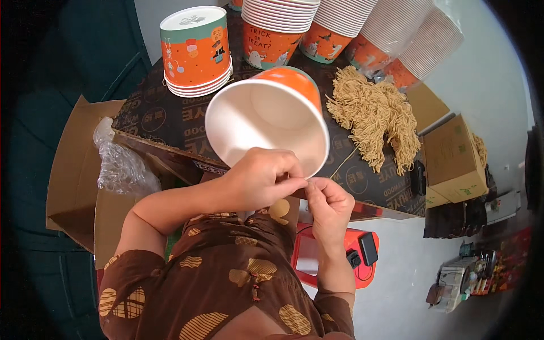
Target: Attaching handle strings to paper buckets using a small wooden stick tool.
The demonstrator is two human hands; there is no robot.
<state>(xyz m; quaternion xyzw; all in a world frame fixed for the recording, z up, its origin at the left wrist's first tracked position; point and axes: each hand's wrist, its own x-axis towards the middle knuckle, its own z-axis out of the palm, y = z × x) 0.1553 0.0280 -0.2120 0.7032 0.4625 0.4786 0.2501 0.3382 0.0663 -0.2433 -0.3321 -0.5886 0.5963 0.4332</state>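
Note:
A large orange paper bucket (266, 116) with a white inside lies tilted on the table, its open mouth toward me. My left hand (266, 177) is at the lower rim, thumb and finger pinched close together; what lies between them is too small to make out. Right beside it, my right hand (328, 205) is closed in a pinch, its fingertips meeting those of the left at the rim. A thin tan cord (343, 163) runs over the table to my right hand. To the right lies a heap of tan cords (374, 116).
An upside-down stack of orange buckets (195, 51) stands at the back left. Several nested bucket stacks (277, 34) line the back. Cardboard boxes flank the table (153, 116): an open one (76, 175) with clear plastic (124, 170), another (456, 161) at right. Below is a red stool (354, 241).

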